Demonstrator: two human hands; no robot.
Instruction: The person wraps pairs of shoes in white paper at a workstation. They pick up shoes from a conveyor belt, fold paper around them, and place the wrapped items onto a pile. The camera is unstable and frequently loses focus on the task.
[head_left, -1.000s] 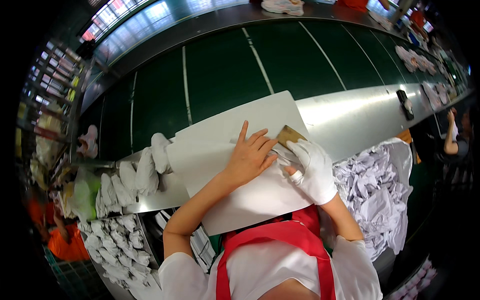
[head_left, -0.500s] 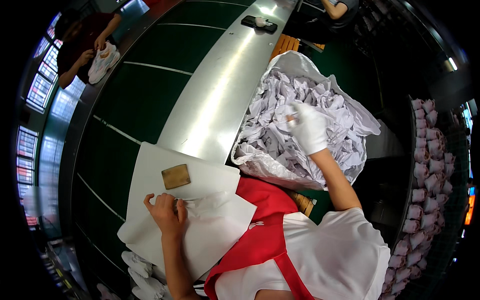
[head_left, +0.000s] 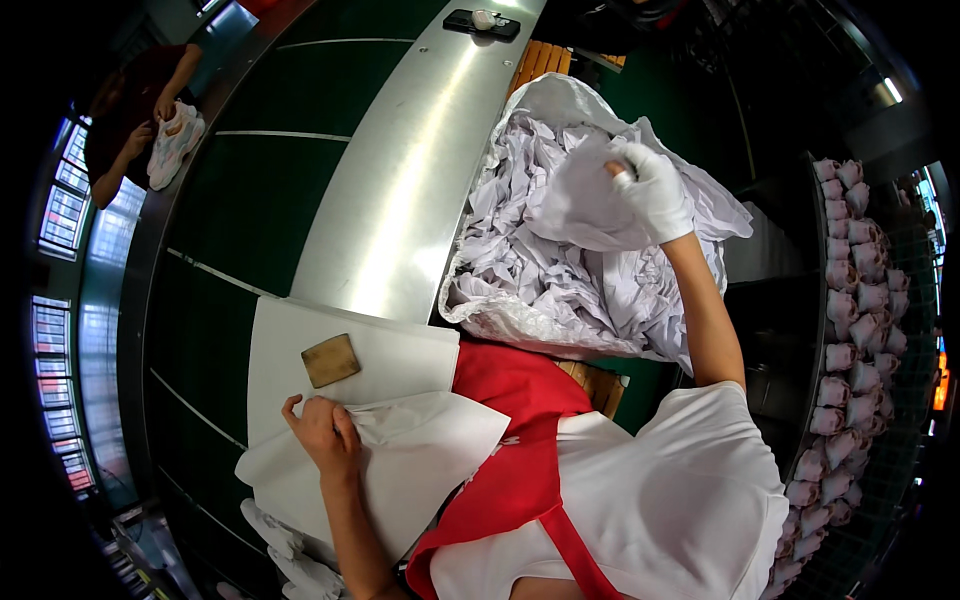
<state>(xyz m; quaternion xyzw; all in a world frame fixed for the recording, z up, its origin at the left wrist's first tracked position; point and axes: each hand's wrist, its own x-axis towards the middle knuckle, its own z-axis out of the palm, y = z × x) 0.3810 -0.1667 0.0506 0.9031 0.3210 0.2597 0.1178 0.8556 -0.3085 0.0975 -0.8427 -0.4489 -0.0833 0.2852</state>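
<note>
The right hand [head_left: 658, 195], in a white glove that leaves the thumb bare, pinches the edge of a thin loose paper [head_left: 580, 205] between thumb and fingers. This paper hangs to the left of the glove, blurred, above a heap of crumpled papers [head_left: 530, 285]. The left hand [head_left: 328, 438] is bare, its fingers curled in against the gathered end of a white sheet [head_left: 430, 430]; whether that grip is pinched tight cannot be told. The sheet fans out rightward to a corner that lies over the red apron [head_left: 510, 390].

Beneath the left hand and this sheet lie large, flat white boards [head_left: 280, 335]. A brown block [head_left: 331, 360] rests on them, just beyond the left hand's fingers and apart from them. The crumpled papers fill a whitish plastic bag [head_left: 520, 330], which stands right beside the shiny metal surface [head_left: 385, 230]. Near the far end of that surface lies a flat black object [head_left: 482, 27] with something small and white on top.

Past the surface, on the left, runs a dark green strip [head_left: 265, 185] crossed by white lines. White bundles [head_left: 300, 560] sit below the boards. At far left, another person [head_left: 130, 100] holds a pale shoe [head_left: 175, 148]. Along the right stand rows of pinkish items [head_left: 850, 340].
</note>
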